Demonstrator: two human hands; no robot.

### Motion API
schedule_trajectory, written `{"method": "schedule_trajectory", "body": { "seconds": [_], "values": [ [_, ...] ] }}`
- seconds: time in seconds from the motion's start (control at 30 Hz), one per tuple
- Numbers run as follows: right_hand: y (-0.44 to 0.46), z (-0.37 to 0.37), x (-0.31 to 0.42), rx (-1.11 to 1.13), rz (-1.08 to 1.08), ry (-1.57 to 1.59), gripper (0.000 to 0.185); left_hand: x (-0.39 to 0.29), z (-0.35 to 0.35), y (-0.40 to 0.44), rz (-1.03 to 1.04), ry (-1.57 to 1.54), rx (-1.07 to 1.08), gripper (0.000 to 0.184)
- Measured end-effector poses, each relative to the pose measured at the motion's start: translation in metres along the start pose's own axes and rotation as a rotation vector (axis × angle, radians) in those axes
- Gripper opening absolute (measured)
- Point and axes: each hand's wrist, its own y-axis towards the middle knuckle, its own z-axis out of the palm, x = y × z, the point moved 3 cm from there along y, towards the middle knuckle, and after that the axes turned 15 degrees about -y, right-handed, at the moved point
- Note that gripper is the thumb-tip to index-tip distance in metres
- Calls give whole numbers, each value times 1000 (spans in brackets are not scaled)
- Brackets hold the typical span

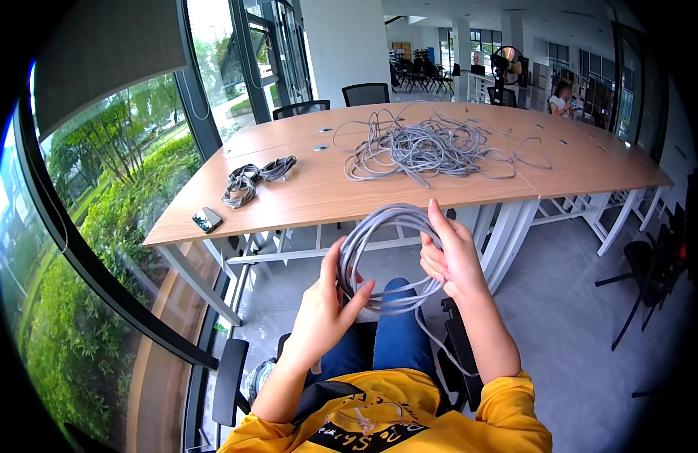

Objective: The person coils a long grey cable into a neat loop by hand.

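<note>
A coil of grey cable (390, 215) hangs between my two hands above my lap, looped several times. My left hand (330, 302) grips the coil's left side, thumb inside and fingers behind. On the right side, my right hand (453, 257) is closed around the loops with its thumb pointing up. One loose cable end trails from the coil down past my right thigh toward the chair's armrest. On the table beyond lies a big tangled heap of grey cable (432, 147). Left of the heap is a bundled grey cable (247, 181).
The wooden table (311, 200) stands in front of me, with a small dark object, perhaps a phone (207, 220), near its left edge. Black armrests (229, 381) flank me. Large windows are on the left. A person (562, 102) sits at the far right.
</note>
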Motion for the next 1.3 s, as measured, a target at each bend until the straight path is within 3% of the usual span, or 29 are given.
{"method": "schedule_trajectory", "body": {
  "seconds": [0.23, 0.4, 0.6, 0.73, 0.8, 1.0, 1.07, 1.3],
  "values": [
    [1, -5, 4, -34, -41, -48, 45, 7, 1, 1, -74, 162, 43, 50],
    [2, 0, 5, -59, -84, -141, 46, 25, 1, 2, 41, -3, -86, 40],
    [3, 1, 3, -97, -94, -215, 43, 23, 4, 2, -68, -91, -102, 15],
    [0, 8, 4, -90, -113, -346, 41, 34, 2, 5, -190, -46, -36, 14],
    [-1, 9, 2, -85, -108, -376, 42, 33, 3, 5, -261, -121, -125, 16],
    [-1, 9, -2, -154, -191, -558, 37, 28, 3, 5, -160, -72, -156, 15],
    [-4, 12, 1, -242, -391, -698, 31, 24, 2, 4, -166, -74, -146, 16],
    [-3, 11, 1, -204, -371, -798, 28, 19, 5, 5, -176, -83, -123, 18]
  ]
}}
